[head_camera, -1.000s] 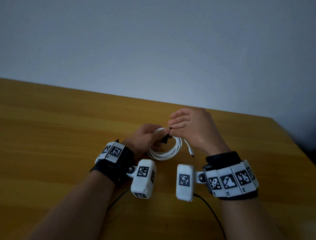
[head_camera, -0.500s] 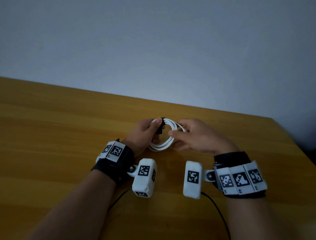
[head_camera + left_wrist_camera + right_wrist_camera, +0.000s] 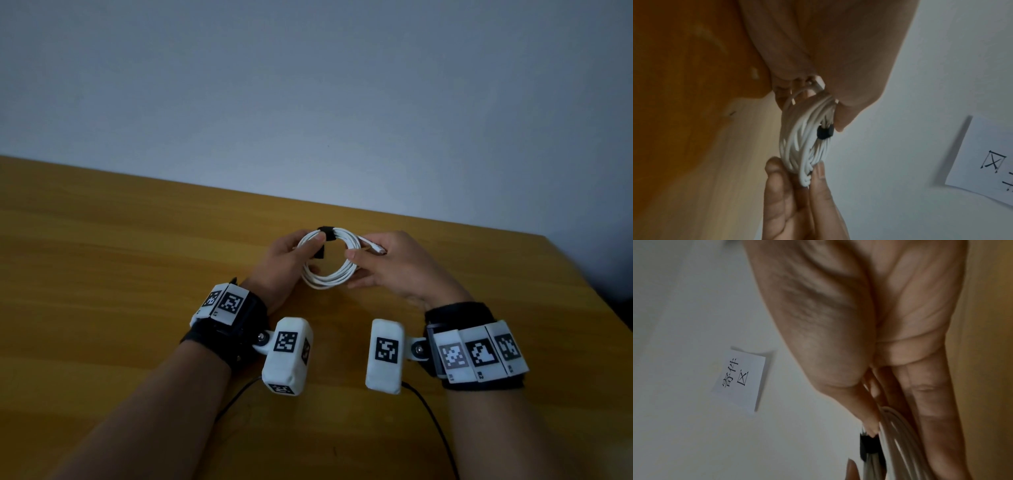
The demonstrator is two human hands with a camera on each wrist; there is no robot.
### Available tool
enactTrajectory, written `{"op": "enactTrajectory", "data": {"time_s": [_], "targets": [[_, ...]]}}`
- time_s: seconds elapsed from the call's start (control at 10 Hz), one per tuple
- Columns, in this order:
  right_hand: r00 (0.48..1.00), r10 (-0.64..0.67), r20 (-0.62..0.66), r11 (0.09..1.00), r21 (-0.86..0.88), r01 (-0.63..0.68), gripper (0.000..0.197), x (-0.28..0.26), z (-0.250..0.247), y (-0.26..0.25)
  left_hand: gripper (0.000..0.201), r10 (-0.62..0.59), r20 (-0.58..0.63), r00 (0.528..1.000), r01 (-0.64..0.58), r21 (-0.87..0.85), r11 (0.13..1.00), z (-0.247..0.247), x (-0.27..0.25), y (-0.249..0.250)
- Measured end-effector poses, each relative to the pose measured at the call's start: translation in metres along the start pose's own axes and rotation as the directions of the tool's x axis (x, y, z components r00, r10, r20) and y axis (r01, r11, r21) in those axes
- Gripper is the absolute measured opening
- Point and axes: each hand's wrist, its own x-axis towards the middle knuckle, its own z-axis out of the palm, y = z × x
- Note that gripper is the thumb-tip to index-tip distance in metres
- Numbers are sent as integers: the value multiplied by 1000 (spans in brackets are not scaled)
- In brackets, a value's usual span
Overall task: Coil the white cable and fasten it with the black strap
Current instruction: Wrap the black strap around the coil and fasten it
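The white cable (image 3: 329, 277) is a round coil held upright above the wooden table (image 3: 137, 274), facing me. A black strap (image 3: 325, 230) wraps the top of the coil, and its tail hangs down inside the loop. My left hand (image 3: 301, 253) grips the coil's left side, thumb lying next to the strap. My right hand (image 3: 363, 267) pinches the right side between thumb and fingers, with a white connector end (image 3: 375, 247) poking out above it. The left wrist view shows the coil (image 3: 807, 138) edge-on, the strap (image 3: 825, 133), and right fingers (image 3: 777, 186) pinching. The right wrist view shows cable (image 3: 898, 443) and strap (image 3: 867, 446).
A plain pale wall (image 3: 308, 102) runs behind the table's far edge. A paper note (image 3: 742, 379) with printed characters hangs on it. Thin black wires (image 3: 431, 421) trail from the wrist cameras across the near tabletop. The table's right edge (image 3: 596, 294) is close to my right wrist.
The coil has been lifted and turned upright to face me. My right hand left the strap area and now pinches the coil's right side. The strap now sits at the top.
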Motion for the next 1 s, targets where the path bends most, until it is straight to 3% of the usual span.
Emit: {"op": "enactTrajectory", "data": {"time_s": [0.1, 0.2, 0.3, 0.4, 0.5, 0.6, 0.7, 0.8, 0.9, 1.0], "targets": [[998, 39, -42, 995, 89, -35, 23, 3, -1, 3, 23, -21, -63, 998, 16, -73, 997, 1, 1, 2], [989, 112, -92, 984, 147, -97, 48, 9, 0, 10, 24, -44, -86, 995, 31, -149, 988, 2, 2, 3], [977, 181, -117, 967, 200, -155, 56, 15, 3, 18, 20, -51, -126, 991, 26, -194, 981, 2, 2, 5], [963, 214, -161, 966, 181, -185, 55, 17, 6, 23, 16, -25, -188, 982, -6, -161, 987, 1, 2, 6], [961, 194, -197, 979, 107, -176, 35, 14, 6, 23, 15, -3, -221, 975, -29, -143, 989, -1, 4, 3], [956, 156, -248, 975, -114, -189, 18, 8, 10, 21, 18, -22, -229, 973, -14, -155, 988, -2, 3, 4], [955, 125, -267, 949, -249, -194, 24, 4, 9, 18, 18, -27, -217, 976, -12, -174, 985, -2, 2, 4], [958, 159, -237, 946, -241, -217, 30, 2, 5, 17, 20, -46, -201, 978, 0, -227, 974, -3, 1, 7], [944, 218, -247, 939, -211, -272, 61, 7, -1, 19, 25, -47, -165, 985, 5, -246, 969, -3, 1, 9], [921, 177, -348, 952, -175, -250, 68, 5, -14, 13, 26, -63, -172, 983, 12, -281, 960, -8, 1, 12]]}}
